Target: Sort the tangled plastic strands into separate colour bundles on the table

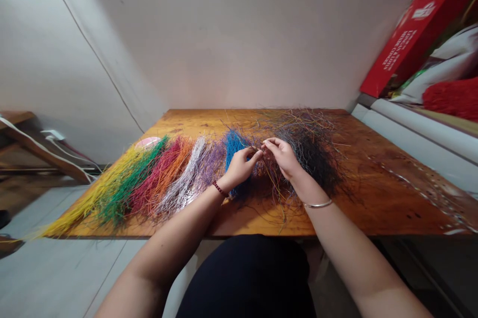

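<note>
Strand bundles: yellow, green, crimson, orange, white, purple, blue being seen | tangle: grey-black being noted

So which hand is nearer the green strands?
Left: the left hand is by the blue strands, right of the green strands; the right hand is farther right.

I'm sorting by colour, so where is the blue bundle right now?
In the head view, the blue bundle lies near the centre on the wooden table, partly hidden by the left hand, just right of some purple strands.
</note>
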{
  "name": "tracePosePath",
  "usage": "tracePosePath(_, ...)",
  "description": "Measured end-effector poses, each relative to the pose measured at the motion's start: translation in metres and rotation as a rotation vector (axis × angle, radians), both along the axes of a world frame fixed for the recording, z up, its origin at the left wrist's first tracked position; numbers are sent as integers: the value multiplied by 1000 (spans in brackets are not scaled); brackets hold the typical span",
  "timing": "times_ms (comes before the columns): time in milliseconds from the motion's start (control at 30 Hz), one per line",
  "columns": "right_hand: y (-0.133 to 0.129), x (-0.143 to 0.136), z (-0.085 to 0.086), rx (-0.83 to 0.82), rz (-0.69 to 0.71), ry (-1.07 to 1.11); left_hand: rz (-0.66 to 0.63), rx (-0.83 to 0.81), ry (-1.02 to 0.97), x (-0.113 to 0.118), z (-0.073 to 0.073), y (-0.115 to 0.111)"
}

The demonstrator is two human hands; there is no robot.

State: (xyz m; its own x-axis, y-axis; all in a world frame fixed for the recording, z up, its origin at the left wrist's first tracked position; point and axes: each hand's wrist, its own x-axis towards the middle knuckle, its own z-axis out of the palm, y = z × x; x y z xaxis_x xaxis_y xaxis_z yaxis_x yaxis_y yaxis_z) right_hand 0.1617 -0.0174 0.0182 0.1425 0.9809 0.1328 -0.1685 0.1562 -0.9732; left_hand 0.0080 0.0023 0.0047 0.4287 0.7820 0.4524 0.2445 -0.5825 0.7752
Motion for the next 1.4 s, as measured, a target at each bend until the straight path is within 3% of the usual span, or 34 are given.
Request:
tracePosePath(633, 0, -1, -3, -40, 2, 5, 61, 5, 40, 0, -2, 2)
tracePosePath(1400, -3, -10, -4, 100, 36, -50, 9, -14, -2, 0, -4, 4)
